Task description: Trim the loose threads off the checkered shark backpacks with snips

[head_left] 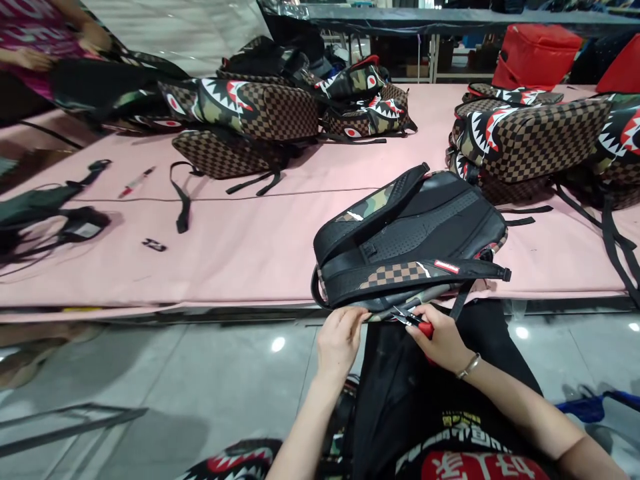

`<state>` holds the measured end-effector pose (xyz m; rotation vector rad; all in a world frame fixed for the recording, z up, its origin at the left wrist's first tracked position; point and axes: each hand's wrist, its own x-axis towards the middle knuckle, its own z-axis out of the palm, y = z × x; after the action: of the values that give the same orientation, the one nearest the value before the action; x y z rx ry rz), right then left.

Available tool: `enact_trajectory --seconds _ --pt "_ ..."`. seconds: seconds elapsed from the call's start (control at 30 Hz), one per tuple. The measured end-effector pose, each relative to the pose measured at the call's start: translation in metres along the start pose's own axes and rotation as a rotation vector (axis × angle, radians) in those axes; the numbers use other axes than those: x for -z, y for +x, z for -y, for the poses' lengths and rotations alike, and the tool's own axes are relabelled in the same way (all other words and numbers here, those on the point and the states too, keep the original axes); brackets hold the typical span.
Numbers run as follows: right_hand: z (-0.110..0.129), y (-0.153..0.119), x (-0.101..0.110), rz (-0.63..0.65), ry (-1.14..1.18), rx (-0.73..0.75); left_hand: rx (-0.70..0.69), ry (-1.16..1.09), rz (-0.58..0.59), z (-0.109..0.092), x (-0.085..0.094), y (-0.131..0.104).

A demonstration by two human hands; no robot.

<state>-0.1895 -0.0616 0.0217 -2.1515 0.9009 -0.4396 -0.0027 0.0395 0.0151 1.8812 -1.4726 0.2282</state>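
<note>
A black backpack (430,220) with camouflage and checkered patches on its straps lies back side up at the table's near edge. My left hand (343,337) pinches the backpack's lower edge, its fingers pressed together. Just right of it, my right hand (440,337) is closed around small thread snips (416,321) with red and black handles. The open metal blades point left, close against the backpack's edge and a short way from my left fingertips. A bracelet is on my right wrist.
On the pink table (240,247), checkered shark-face backpacks (280,110) lie at the back left, more (535,140) at the right. Another pair of snips (136,183) lies left. A person (43,40) handles black material at the far left. Red bags (535,57) stand behind.
</note>
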Motion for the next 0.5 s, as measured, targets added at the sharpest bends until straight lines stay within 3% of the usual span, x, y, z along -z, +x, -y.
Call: enact_trajectory --seconds 0.17,0.5 --pt "0.001 0.007 -0.012 0.022 -0.018 -0.015 0.007 0.006 0.113 0.002 0.008 -0.001" --pt "0.003 0.012 -0.022 0.032 -0.032 0.046 -0.034 0.165 0.170 -0.001 0.008 0.002"
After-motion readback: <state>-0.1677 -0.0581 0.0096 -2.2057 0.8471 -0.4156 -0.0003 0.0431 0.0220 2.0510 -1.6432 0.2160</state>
